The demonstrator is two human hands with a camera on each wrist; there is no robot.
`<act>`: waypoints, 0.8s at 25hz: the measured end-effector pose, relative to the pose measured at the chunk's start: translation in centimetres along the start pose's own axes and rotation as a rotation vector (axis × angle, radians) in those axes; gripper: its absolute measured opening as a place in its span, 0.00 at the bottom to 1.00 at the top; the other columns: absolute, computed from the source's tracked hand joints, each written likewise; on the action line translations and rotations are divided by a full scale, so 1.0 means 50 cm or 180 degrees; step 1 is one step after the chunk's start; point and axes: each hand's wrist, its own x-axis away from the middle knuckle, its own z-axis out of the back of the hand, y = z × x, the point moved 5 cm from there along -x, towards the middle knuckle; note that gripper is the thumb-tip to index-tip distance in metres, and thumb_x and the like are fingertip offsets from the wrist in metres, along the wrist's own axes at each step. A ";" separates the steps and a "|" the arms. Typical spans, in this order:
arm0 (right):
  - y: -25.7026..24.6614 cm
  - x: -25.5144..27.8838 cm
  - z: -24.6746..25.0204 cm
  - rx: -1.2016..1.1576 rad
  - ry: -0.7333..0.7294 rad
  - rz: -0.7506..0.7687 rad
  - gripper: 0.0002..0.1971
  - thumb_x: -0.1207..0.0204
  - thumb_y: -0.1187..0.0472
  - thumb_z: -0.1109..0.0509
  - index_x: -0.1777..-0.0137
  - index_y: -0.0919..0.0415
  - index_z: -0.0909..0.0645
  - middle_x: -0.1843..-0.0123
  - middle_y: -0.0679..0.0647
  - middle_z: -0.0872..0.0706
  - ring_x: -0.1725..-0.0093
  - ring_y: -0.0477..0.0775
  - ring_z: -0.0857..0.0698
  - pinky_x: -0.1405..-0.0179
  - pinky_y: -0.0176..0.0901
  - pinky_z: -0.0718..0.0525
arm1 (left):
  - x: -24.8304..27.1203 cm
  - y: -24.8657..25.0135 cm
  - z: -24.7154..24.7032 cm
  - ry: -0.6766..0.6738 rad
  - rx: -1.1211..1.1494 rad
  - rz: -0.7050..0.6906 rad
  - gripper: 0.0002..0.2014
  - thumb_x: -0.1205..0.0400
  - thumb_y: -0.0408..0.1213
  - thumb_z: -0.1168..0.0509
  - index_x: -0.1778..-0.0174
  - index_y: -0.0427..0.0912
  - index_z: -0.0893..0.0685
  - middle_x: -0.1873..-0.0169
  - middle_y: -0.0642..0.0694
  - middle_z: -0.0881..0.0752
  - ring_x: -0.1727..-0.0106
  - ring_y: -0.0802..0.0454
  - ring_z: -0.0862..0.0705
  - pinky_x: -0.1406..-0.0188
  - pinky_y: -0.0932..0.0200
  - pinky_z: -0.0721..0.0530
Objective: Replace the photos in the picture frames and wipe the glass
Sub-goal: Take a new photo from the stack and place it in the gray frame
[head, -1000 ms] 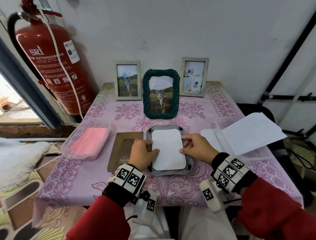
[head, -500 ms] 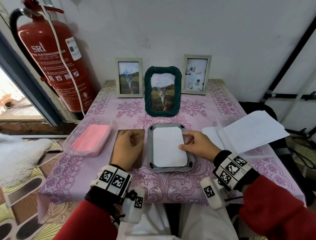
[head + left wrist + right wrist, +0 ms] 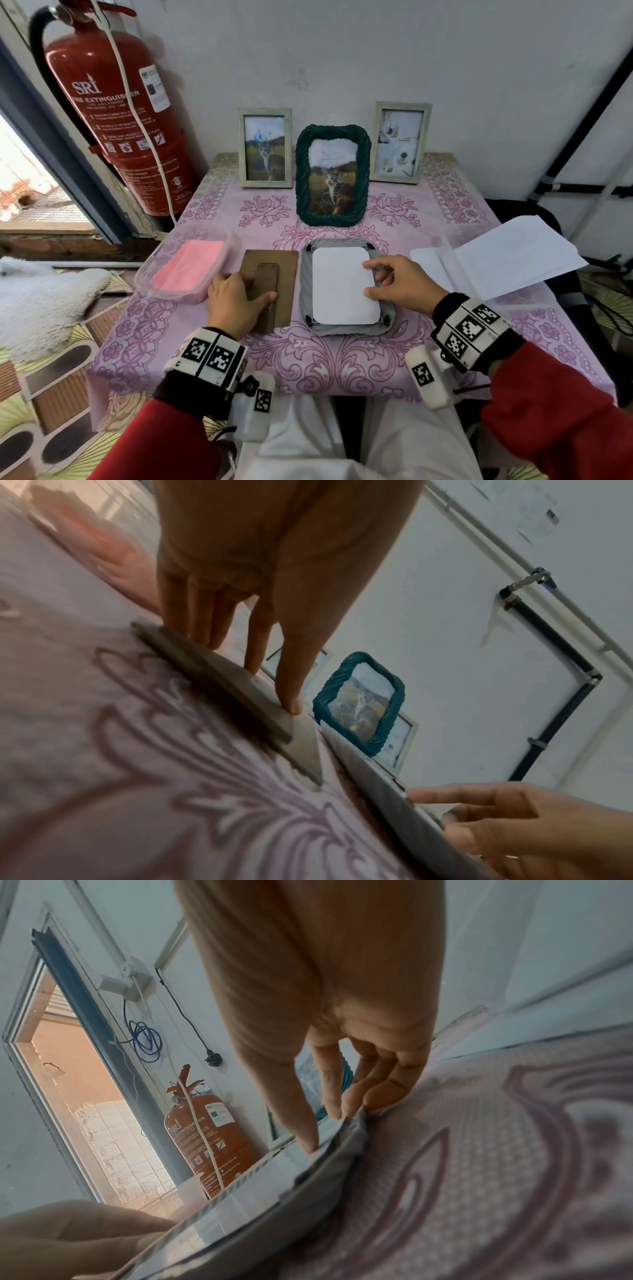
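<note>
At the upper left of the head view I see a red fire extinguisher (image 3: 116,113) against the wall, and below it, at the left of the desk (image 3: 342,363) with its pink flowered cloth, a clear plastic tub (image 3: 150,284) holding a folded pink cloth (image 3: 188,269). Just right of the tub my left hand (image 3: 236,301) lies on the brown backing board (image 3: 274,274), which is flat on the desk; that grip is open, with straight fingers pressing down on the board and the thumb on its stand strip, as the left wrist view confirms. Right of the board, in the middle of the frame, the grey frame (image 3: 346,330) lies face down with a white photo sheet (image 3: 342,286) resting in its opening. My right hand (image 3: 400,284) sits at the frame's right edge, its grip also open, with thumb and forefinger tips touching the sheet's right side and the other fingers against the rim. Along the back, a pale frame (image 3: 265,147), a dark green rope frame (image 3: 334,174) and another pale frame (image 3: 399,142) stand upright. At the right, loose white papers (image 3: 513,257) overhang the desk edge.
</note>
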 end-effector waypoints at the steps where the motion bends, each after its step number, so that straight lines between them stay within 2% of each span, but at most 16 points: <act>1: 0.001 0.000 0.000 0.0006 0.0004 -0.0003 0.26 0.31 0.68 0.24 0.31 0.65 0.23 0.60 0.51 0.24 0.64 0.45 0.25 0.59 0.29 0.30 | -0.002 0.004 -0.002 -0.0024 -0.0034 0.0024 0.30 0.27 0.53 0.28 0.35 0.38 0.23 0.35 0.36 0.25 0.30 0.39 0.31 0.30 0.46 0.31; 6: 0.001 -0.002 0.000 -0.0011 0.0025 -0.0013 0.27 0.31 0.67 0.23 0.31 0.65 0.22 0.58 0.52 0.24 0.60 0.49 0.24 0.55 0.34 0.28 | -0.005 0.017 -0.003 0.0045 0.0219 0.0131 0.27 0.31 0.47 0.24 0.37 0.44 0.21 0.36 0.39 0.22 0.31 0.40 0.28 0.30 0.42 0.30; 10: 0.003 -0.003 0.000 0.0018 0.0031 -0.0022 0.27 0.31 0.67 0.23 0.31 0.64 0.22 0.61 0.48 0.25 0.59 0.49 0.24 0.54 0.34 0.27 | -0.017 0.013 0.001 0.0006 0.0758 0.0473 0.39 0.37 0.39 0.19 0.32 0.42 0.28 0.34 0.36 0.22 0.32 0.39 0.25 0.31 0.40 0.27; 12: 0.004 -0.004 0.000 0.0003 0.0040 -0.0036 0.27 0.32 0.67 0.23 0.31 0.64 0.22 0.61 0.48 0.25 0.59 0.49 0.24 0.54 0.35 0.27 | -0.019 0.014 0.008 0.0046 0.0996 0.0439 0.43 0.39 0.36 0.18 0.29 0.40 0.30 0.33 0.36 0.24 0.33 0.39 0.24 0.29 0.43 0.27; 14: 0.004 -0.004 0.000 -0.0003 0.0040 -0.0031 0.27 0.32 0.67 0.23 0.32 0.64 0.22 0.61 0.48 0.25 0.59 0.50 0.24 0.54 0.35 0.27 | -0.016 0.022 0.020 0.0180 0.1106 0.0294 0.44 0.39 0.35 0.18 0.27 0.39 0.31 0.34 0.37 0.26 0.34 0.41 0.25 0.30 0.51 0.27; 15: 0.004 -0.004 0.000 -0.0004 0.0040 -0.0027 0.27 0.32 0.67 0.23 0.32 0.64 0.22 0.61 0.48 0.25 0.59 0.50 0.24 0.54 0.35 0.27 | -0.014 0.027 0.026 0.0263 0.1102 0.0224 0.42 0.36 0.36 0.19 0.27 0.38 0.31 0.35 0.38 0.26 0.35 0.42 0.25 0.31 0.53 0.28; 17: 0.004 -0.004 -0.001 -0.0004 0.0043 -0.0017 0.27 0.32 0.67 0.23 0.31 0.64 0.22 0.61 0.49 0.25 0.59 0.50 0.24 0.54 0.35 0.27 | -0.013 0.036 0.035 0.0415 0.1081 0.0083 0.31 0.27 0.37 0.26 0.29 0.36 0.27 0.39 0.38 0.22 0.37 0.42 0.23 0.33 0.52 0.25; 19: 0.003 -0.005 -0.001 0.0001 0.0041 -0.0015 0.27 0.32 0.67 0.23 0.31 0.64 0.22 0.61 0.49 0.25 0.59 0.50 0.24 0.55 0.35 0.27 | -0.016 0.043 0.047 0.0461 0.1218 0.0022 0.19 0.21 0.33 0.34 0.34 0.36 0.22 0.46 0.38 0.15 0.47 0.44 0.19 0.41 0.51 0.20; 20: 0.003 -0.005 -0.001 0.0009 0.0042 -0.0017 0.27 0.32 0.67 0.23 0.31 0.64 0.22 0.61 0.49 0.25 0.59 0.50 0.24 0.55 0.35 0.27 | -0.017 0.044 0.055 0.0474 0.1321 0.0018 0.16 0.20 0.31 0.36 0.36 0.37 0.20 0.51 0.39 0.14 0.52 0.45 0.18 0.46 0.52 0.18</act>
